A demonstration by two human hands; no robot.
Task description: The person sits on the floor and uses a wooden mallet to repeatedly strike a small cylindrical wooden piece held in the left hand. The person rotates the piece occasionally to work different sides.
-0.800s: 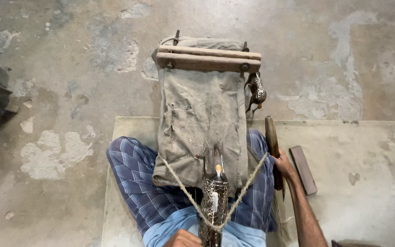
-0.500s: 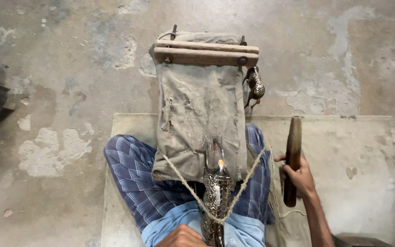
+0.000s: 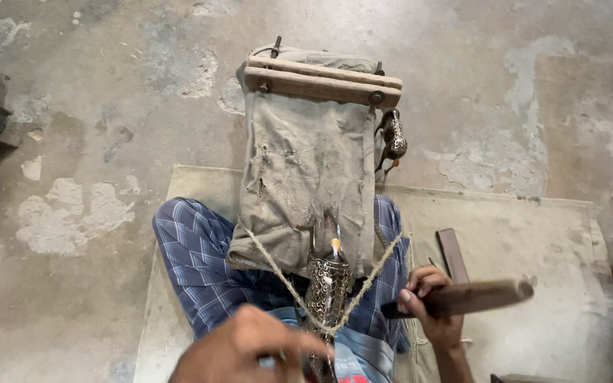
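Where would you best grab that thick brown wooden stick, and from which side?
Probably at its darker near end, where the right hand grips the thick brown wooden stick now, coming from the person's side. It lies nearly level, its broad free end pointing right, so that leaves the long end free.

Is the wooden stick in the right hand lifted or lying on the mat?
Lifted. The right hand grips the wooden stick roughly level above the mat.
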